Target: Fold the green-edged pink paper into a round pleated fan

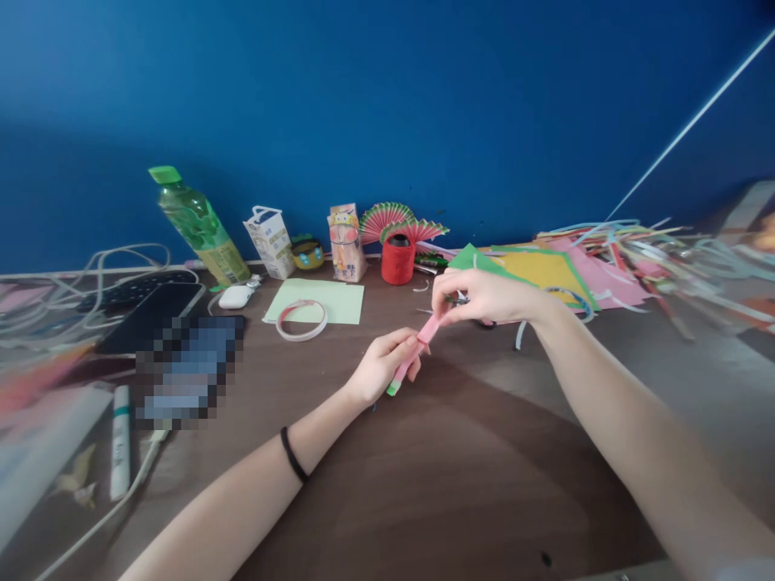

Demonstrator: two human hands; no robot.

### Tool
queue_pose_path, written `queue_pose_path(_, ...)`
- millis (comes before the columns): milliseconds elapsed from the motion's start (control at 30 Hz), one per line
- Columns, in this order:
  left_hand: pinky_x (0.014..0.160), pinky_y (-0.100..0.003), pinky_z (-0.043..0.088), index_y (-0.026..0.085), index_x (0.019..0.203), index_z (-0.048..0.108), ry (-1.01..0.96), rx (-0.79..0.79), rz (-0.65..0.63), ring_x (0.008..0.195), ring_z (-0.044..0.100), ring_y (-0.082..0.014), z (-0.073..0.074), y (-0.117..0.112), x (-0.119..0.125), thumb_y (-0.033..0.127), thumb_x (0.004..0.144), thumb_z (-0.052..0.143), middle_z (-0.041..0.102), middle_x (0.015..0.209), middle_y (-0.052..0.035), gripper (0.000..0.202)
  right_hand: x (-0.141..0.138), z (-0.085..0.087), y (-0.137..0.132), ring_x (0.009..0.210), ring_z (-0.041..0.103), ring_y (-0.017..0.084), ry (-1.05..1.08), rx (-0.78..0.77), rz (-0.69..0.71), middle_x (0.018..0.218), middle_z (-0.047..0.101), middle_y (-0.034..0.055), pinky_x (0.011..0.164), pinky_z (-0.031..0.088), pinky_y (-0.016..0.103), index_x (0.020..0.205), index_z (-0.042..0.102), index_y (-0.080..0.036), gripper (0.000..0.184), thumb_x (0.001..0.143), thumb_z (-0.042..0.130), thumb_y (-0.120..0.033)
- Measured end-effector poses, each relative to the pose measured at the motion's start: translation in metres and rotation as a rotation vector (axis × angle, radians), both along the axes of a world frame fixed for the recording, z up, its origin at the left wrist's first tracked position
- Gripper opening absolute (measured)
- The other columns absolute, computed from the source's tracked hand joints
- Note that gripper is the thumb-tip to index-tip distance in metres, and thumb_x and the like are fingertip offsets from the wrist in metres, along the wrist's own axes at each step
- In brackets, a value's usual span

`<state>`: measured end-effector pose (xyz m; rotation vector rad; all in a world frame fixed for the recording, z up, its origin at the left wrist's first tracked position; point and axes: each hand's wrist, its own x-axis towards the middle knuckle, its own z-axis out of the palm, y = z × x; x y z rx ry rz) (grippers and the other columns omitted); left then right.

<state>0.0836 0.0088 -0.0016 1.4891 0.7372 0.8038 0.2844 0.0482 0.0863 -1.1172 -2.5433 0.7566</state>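
Observation:
A narrow folded strip of pink paper [402, 374] with a green end slants over the desk, held in both hands. My left hand [387, 363] is closed around its lower part, thumb on top, and the green tip sticks out below the fingers. Pinching the upper end is my right hand [463, 296], its fingertips partly hiding the paper. A thin red line crosses the strip between the hands; I cannot tell if it is thread. Behind them stand pleated pink-and-green paper fans [391, 222] and a red spool-like roll [398, 262].
Coloured paper sheets [545, 270] and a heap of paper strips [642, 250] lie at right. Pale green paper [345, 303] lies under a ring-shaped band [301, 331]. Leftward are a green-capped bottle [203, 230], cartons [270, 242], an earphone case [235, 298], a phone [190, 371], a marker [120, 444] and cables.

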Motion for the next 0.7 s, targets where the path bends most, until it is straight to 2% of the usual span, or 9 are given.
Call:
queue_pose_path(167, 0.041, -0.019, 0.025, 0.013, 0.082, 0.056, 0.005, -0.002, -0.044, 0.039, 0.035, -0.0052, 0.000, 0.000, 0.000, 0.043, 0.086, 0.040, 0.049, 0.049, 0.0034, 0.034, 0.005, -0.002, 0.005, 0.079, 0.049, 0.015, 0.040, -0.052, 0.053, 0.087, 0.055, 0.0023, 0.067, 0.036, 0.028, 0.078, 0.062, -0.020, 0.018, 0.073, 0.062, -0.037)
queue_pose_path(433, 0.041, -0.019, 0.026, 0.013, 0.083, 0.057, -0.003, 0.012, -0.035, 0.040, 0.035, -0.0058, 0.000, -0.001, -0.001, 0.045, 0.085, 0.041, 0.049, 0.050, 0.0028, 0.036, 0.008, -0.010, 0.010, 0.079, 0.049, 0.016, 0.083, -0.213, -0.020, 0.087, 0.057, 0.0014, 0.069, 0.035, 0.028, 0.086, 0.058, -0.020, 0.023, 0.071, 0.063, -0.038)
queue_pose_path(700, 0.043, -0.019, 0.026, 0.013, 0.084, 0.057, -0.051, 0.005, 0.003, 0.040, 0.036, -0.0060, -0.003, 0.001, 0.000, 0.045, 0.086, 0.041, 0.050, 0.049, 0.0031, 0.035, 0.003, -0.013, 0.012, 0.088, 0.052, 0.019, 0.114, -0.258, -0.066, 0.092, 0.059, 0.0033, 0.077, 0.036, 0.030, 0.084, 0.059, -0.019, 0.019, 0.072, 0.060, -0.034)
